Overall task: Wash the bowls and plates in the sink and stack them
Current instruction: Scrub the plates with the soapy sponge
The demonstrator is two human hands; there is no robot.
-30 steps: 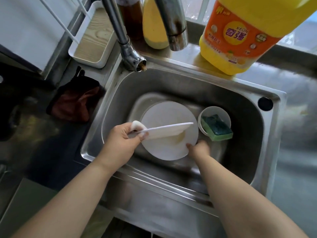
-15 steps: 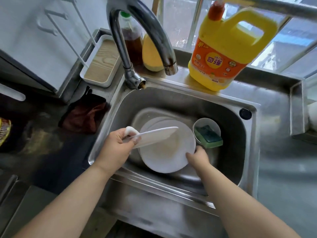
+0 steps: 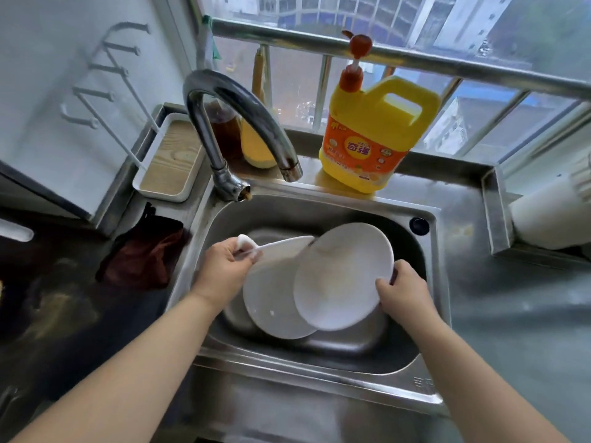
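In the steel sink point(image 3: 319, 207) my right hand point(image 3: 401, 290) grips the right rim of a white plate point(image 3: 343, 276) and holds it tilted up, its face toward me. My left hand point(image 3: 224, 266) holds another white plate point(image 3: 281, 247) by its edge, seen nearly edge-on over the sink's left side. A third white plate point(image 3: 271, 306) lies flat below them on the sink bottom. The raised plate hides the small bowl and the sponge.
A curved tap point(image 3: 236, 123) arches over the sink's back left. A yellow detergent jug point(image 3: 374, 132) stands on the back ledge. A dark red cloth point(image 3: 144, 254) lies on the counter left of the sink, behind it a white tray point(image 3: 169, 161).
My right hand has lifted a plate off the stack and tipped it upright toward the right. The camera tilted up, showing the window.
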